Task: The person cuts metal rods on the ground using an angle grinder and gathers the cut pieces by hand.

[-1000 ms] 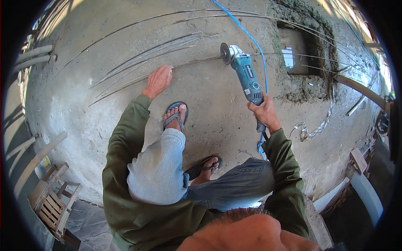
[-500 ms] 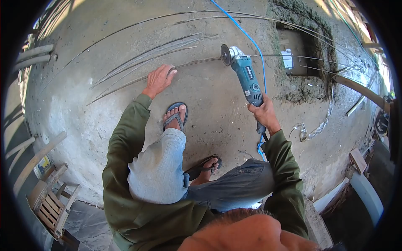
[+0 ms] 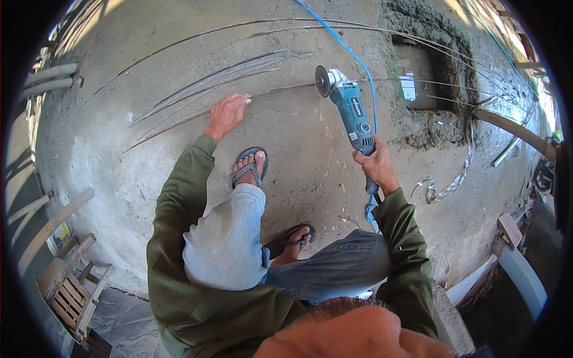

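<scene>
My right hand (image 3: 379, 164) is wrapped round the rear handle of a teal angle grinder (image 3: 351, 110). The grinder's disc (image 3: 323, 81) meets a thin steel rod (image 3: 280, 90), and orange sparks (image 3: 327, 140) spray down from there toward my feet. My left hand (image 3: 228, 115) is closed on the same rod, to the left of the disc; its fingertips partly hide the rod. More cut rods (image 3: 206, 80) lie on the concrete just beyond that hand.
A blue cord (image 3: 352, 52) crosses the floor beside the grinder. At the upper right, a rectangular pit (image 3: 427, 71) has rough, wet edges, with long rods spanning it. My sandalled foot (image 3: 249, 167) stands below my left hand. A wooden chair (image 3: 71, 292) is at lower left.
Sparks have grown from a few specks to a wide spray. My left thumb and fingers have drawn closer together on the rod. The grinder has hardly moved.
</scene>
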`<action>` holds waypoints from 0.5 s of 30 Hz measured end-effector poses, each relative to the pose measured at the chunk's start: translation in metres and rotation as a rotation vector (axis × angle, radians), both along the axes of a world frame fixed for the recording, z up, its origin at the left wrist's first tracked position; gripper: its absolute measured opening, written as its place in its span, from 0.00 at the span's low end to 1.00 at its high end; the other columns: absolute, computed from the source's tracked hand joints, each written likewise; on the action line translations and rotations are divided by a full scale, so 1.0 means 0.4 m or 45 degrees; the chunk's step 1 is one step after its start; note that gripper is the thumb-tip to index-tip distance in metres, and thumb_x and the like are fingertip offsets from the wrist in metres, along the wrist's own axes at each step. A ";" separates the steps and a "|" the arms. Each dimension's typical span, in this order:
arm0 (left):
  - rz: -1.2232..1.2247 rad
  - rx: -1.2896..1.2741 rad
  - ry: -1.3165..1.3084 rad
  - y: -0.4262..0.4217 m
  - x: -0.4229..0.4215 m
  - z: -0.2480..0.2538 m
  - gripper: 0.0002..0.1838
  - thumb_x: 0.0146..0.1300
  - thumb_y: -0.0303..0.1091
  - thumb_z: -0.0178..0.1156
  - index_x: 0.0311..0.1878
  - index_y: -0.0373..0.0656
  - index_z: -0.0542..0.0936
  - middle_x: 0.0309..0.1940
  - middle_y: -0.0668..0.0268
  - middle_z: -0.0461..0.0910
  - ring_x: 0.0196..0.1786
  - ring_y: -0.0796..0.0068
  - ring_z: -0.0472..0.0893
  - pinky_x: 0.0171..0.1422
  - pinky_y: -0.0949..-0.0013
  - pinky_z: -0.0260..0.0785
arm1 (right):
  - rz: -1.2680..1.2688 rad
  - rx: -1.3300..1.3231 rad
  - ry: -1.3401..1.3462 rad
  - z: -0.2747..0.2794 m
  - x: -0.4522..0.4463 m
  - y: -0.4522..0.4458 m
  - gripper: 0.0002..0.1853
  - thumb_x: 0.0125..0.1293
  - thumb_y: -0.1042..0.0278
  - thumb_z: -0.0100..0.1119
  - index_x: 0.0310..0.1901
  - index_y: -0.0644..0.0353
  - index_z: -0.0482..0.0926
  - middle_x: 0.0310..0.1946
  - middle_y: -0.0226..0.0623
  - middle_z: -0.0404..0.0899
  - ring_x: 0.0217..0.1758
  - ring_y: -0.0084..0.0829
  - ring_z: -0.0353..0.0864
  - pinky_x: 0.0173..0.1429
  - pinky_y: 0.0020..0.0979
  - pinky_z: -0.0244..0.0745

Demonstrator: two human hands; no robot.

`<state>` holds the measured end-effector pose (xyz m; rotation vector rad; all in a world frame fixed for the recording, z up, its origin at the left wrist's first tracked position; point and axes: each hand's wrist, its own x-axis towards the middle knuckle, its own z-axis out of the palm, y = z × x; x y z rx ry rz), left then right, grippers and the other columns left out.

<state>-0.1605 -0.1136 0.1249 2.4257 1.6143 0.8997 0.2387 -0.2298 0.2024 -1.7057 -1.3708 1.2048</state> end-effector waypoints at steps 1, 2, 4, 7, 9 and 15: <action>0.003 0.000 -0.001 0.001 0.001 0.003 0.09 0.65 0.39 0.60 0.44 0.48 0.85 0.32 0.64 0.80 0.33 0.59 0.81 0.33 0.61 0.71 | 0.004 0.005 -0.057 -0.001 0.003 0.000 0.23 0.48 0.66 0.67 0.45 0.68 0.74 0.26 0.30 0.73 0.26 0.21 0.69 0.32 0.27 0.68; 0.008 -0.018 -0.007 0.000 0.001 0.002 0.10 0.65 0.39 0.60 0.44 0.49 0.85 0.32 0.64 0.80 0.33 0.59 0.81 0.33 0.61 0.71 | 0.007 0.007 -0.112 0.004 -0.001 -0.001 0.23 0.48 0.66 0.67 0.45 0.68 0.74 0.25 0.30 0.73 0.26 0.21 0.69 0.32 0.27 0.68; 0.014 -0.034 -0.010 -0.004 0.001 0.002 0.10 0.65 0.40 0.60 0.44 0.49 0.85 0.32 0.64 0.80 0.33 0.59 0.81 0.33 0.61 0.71 | 0.008 -0.054 -0.105 0.023 -0.009 0.002 0.23 0.48 0.65 0.67 0.45 0.68 0.74 0.25 0.30 0.73 0.26 0.21 0.69 0.32 0.27 0.68; 0.014 -0.058 0.024 -0.012 0.006 0.006 0.11 0.65 0.40 0.59 0.45 0.49 0.85 0.32 0.64 0.80 0.33 0.59 0.81 0.34 0.61 0.71 | -0.003 -0.055 -0.123 0.000 -0.004 0.009 0.24 0.47 0.64 0.67 0.44 0.68 0.74 0.25 0.31 0.74 0.26 0.22 0.70 0.32 0.28 0.68; 0.030 -0.040 0.017 -0.011 0.006 0.006 0.11 0.65 0.41 0.59 0.45 0.49 0.85 0.32 0.64 0.80 0.33 0.59 0.81 0.33 0.60 0.71 | -0.007 0.009 -0.149 -0.006 -0.001 0.011 0.24 0.47 0.64 0.67 0.44 0.68 0.74 0.24 0.31 0.74 0.25 0.23 0.70 0.31 0.28 0.68; 0.029 -0.076 -0.008 -0.009 0.004 0.006 0.11 0.65 0.42 0.59 0.45 0.50 0.85 0.32 0.64 0.80 0.33 0.59 0.81 0.33 0.59 0.70 | 0.001 0.039 -0.154 -0.015 0.005 0.004 0.23 0.47 0.64 0.67 0.43 0.70 0.74 0.24 0.32 0.74 0.25 0.23 0.70 0.30 0.30 0.68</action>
